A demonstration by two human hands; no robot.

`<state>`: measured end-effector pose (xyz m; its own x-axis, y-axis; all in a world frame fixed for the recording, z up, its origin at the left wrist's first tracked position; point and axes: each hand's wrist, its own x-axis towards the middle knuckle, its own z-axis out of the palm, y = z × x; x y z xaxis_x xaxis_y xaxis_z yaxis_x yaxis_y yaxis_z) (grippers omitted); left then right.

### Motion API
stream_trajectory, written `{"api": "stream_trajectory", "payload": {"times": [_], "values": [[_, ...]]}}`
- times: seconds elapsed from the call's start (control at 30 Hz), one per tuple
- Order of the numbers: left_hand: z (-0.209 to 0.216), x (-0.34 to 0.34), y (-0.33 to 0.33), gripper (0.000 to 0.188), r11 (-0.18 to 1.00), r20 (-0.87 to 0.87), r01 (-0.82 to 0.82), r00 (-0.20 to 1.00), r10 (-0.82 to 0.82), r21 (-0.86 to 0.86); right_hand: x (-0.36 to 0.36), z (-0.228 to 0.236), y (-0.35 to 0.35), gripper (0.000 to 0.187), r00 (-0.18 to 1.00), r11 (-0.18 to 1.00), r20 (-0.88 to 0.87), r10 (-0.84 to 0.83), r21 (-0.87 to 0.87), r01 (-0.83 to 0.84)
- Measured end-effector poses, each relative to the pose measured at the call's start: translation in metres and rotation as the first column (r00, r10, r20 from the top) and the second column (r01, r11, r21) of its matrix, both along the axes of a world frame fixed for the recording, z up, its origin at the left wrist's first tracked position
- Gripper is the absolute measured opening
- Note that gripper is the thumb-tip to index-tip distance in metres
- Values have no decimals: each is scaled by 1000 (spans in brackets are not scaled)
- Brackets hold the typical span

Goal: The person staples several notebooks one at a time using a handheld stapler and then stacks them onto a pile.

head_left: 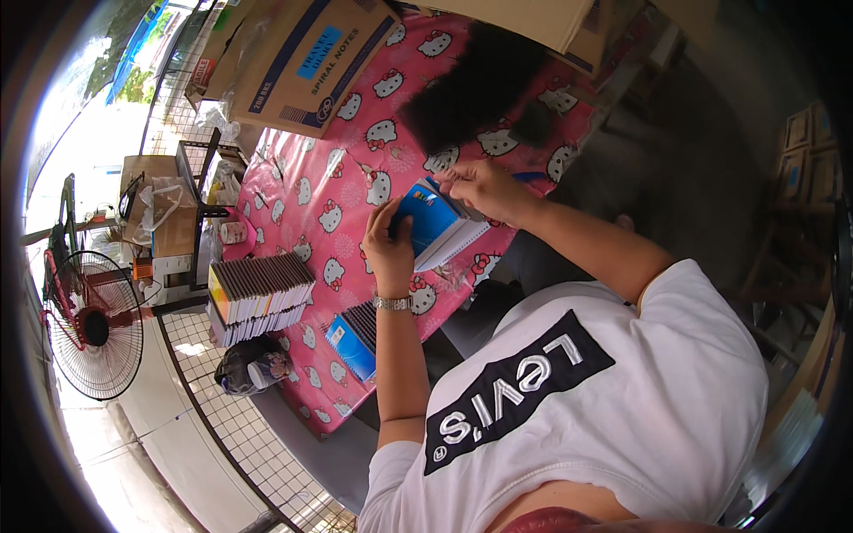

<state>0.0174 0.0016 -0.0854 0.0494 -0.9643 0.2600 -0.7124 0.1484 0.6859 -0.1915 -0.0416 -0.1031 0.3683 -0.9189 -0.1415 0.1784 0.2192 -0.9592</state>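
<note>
The blue-covered notebook point(430, 216) lies between the left hand point(388, 242), clamped on its left side, and the right hand point(482, 189), curled at its upper-right corner, grip unclear.

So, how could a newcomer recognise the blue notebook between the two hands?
Find the pink patterned table. Toward its near side, the left hand grips the blue notebook, right hand at its edge. Unlike the blue pile beside the left forearm, it is held.
</note>
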Motion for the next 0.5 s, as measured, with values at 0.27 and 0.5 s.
{"api": "stream_trajectory", "payload": {"times": [0.27, 0.5], "values": [[1, -4, 0, 33, 1000, 5, -13, 1000, 13, -23, 15, -11, 14, 32, 929, 833, -291, -230, -553, 33], [-6, 1, 1, 32, 995, 2, -10, 1000, 10, -96, 21, -1, 31, 35, 875, 700, -364, -317, -712, -43]]}}
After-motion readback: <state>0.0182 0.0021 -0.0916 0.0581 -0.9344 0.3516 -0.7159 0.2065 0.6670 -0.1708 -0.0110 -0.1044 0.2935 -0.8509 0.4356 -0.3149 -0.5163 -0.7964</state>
